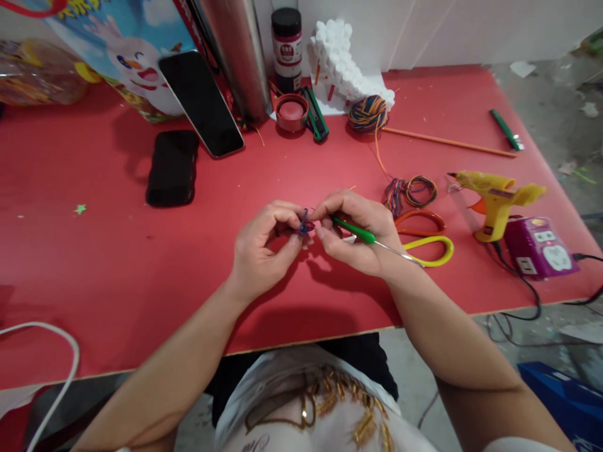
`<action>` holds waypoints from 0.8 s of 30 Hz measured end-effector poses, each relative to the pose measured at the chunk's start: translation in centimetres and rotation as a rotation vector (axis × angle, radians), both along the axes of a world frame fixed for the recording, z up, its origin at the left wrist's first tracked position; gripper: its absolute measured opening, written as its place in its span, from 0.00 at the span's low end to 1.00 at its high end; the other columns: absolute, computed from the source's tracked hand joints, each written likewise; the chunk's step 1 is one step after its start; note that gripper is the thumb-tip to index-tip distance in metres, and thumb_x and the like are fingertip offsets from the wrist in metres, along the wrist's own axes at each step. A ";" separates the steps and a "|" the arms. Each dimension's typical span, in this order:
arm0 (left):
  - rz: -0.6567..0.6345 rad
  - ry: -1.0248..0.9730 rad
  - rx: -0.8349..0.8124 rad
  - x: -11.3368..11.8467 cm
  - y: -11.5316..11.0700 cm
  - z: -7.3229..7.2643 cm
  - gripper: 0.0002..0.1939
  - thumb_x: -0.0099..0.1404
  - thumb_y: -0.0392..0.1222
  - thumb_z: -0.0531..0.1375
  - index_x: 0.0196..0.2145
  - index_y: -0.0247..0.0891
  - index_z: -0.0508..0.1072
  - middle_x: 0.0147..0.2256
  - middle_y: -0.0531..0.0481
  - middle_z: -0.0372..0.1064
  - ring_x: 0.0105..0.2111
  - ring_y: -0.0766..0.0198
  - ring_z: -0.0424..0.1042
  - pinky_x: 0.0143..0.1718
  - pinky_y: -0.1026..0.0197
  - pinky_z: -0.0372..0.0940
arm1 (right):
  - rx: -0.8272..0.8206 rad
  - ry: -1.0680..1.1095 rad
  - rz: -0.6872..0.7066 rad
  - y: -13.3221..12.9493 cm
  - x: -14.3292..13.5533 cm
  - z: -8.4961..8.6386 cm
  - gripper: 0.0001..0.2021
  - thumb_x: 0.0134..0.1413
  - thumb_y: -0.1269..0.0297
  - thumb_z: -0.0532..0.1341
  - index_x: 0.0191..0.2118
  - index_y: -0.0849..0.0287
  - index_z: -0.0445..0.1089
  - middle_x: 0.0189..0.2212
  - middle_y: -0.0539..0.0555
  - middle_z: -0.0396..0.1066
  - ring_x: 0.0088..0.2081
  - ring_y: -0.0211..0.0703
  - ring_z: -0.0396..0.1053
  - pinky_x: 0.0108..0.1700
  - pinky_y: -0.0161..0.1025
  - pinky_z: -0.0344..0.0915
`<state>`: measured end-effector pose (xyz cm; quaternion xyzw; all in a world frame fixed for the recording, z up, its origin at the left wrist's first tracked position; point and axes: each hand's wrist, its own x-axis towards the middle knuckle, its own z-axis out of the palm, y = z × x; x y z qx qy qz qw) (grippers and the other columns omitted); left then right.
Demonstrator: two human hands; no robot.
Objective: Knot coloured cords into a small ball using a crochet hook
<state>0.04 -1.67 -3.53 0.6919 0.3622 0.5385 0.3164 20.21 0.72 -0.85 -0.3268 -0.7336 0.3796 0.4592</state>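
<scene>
Between the fingertips of my left hand (266, 245) is a small piece of dark blue and purple yarn (306, 227), pinched at its edge. My right hand (360, 229) is closed around a crochet hook with a green handle (354, 230); its metal shaft sticks out past the wrist. The right thumb and forefinger come right up to the yarn piece, and whether they touch it is hard to see. Close to the right hand lie scissors with orange and yellow handles (429, 250), partly covered by it, and a loose coil of multicoloured yarn (421, 190).
Behind are a yarn ball (369, 114), a wooden stick (447, 141), a green cutter (315, 116) and a white model (346, 63). At right a yellow glue gun (499, 198) stands by a purple power box (541, 247) with cords. Two phones, one a black phone (173, 168), lie left.
</scene>
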 end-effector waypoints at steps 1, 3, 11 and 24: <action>0.005 0.011 0.006 0.0 0.0 0.0 0.10 0.69 0.30 0.65 0.43 0.43 0.73 0.44 0.47 0.75 0.42 0.63 0.75 0.39 0.61 0.70 | 0.028 -0.020 0.013 0.1 0.1 0.0 0.05 0.60 0.69 0.66 0.42 0.60 0.75 0.31 0.49 0.72 0.29 0.34 0.68 0.32 0.33 0.66; 0.009 0.032 0.018 0.0 0.1 0.1 0.10 0.68 0.29 0.65 0.43 0.43 0.73 0.44 0.47 0.75 0.42 0.62 0.75 0.39 0.61 0.70 | 0.082 -0.062 0.040 0.1 0.1 0.1 0.04 0.60 0.70 0.66 0.41 0.60 0.75 0.32 0.50 0.72 0.30 0.34 0.69 0.35 0.34 0.67; -0.039 -0.026 -0.160 0.2 -0.1 0.2 0.08 0.68 0.30 0.66 0.41 0.41 0.74 0.40 0.49 0.74 0.34 0.66 0.76 0.36 0.62 0.72 | -0.133 0.042 0.012 0.2 -0.4 -0.1 0.03 0.61 0.69 0.65 0.35 0.58 0.73 0.25 0.46 0.70 0.25 0.32 0.64 0.28 0.33 0.61; -0.123 -0.410 -0.645 0.6 0.3 1.0 0.11 0.63 0.40 0.75 0.39 0.37 0.78 0.28 0.50 0.80 0.25 0.62 0.80 0.27 0.61 0.79 | -0.197 0.109 -0.069 0.1 -0.7 -0.6 0.06 0.70 0.60 0.64 0.41 0.56 0.75 0.31 0.50 0.76 0.31 0.36 0.72 0.34 0.36 0.70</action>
